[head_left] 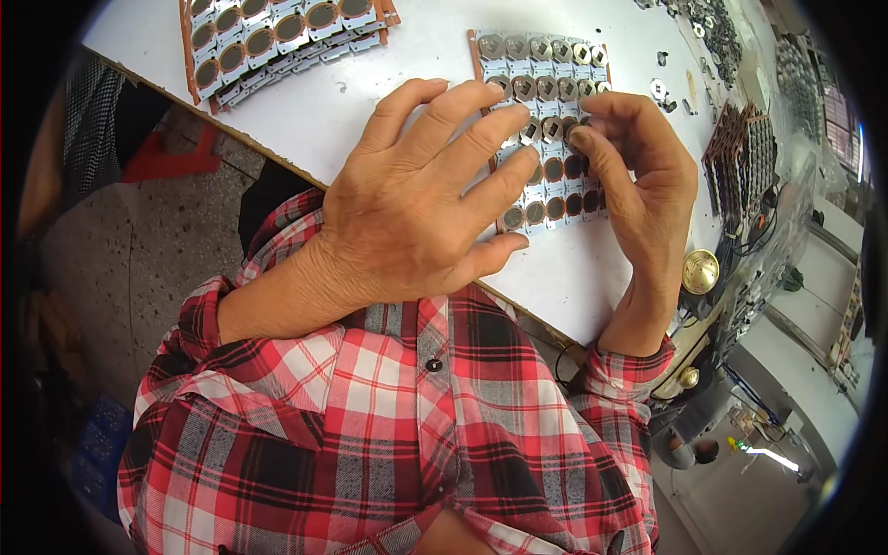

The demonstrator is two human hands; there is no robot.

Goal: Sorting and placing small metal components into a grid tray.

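A panel (599,199) of small boards lies on the white table in front of me. Shiny round metal pieces (561,48) sit on its far rows, while its near rows show bare dark discs with copper-coloured rings (534,213). My left hand (416,190) is spread open, palm down, with its fingertips over the panel's left edge, hiding part of the rows. Over the right side of the middle rows, my right hand (647,171) is closed in a pinch. Between thumb and forefinger sits a small round metal piece (579,139), partly covered by the thumb.
Similar panels (282,37) are stacked at the far left of the white table (425,55). Loose small metal parts (708,37) lie scattered at the far right. More panels (740,157) stand in a bundle there, with a brass-coloured dome (700,272) nearer me.
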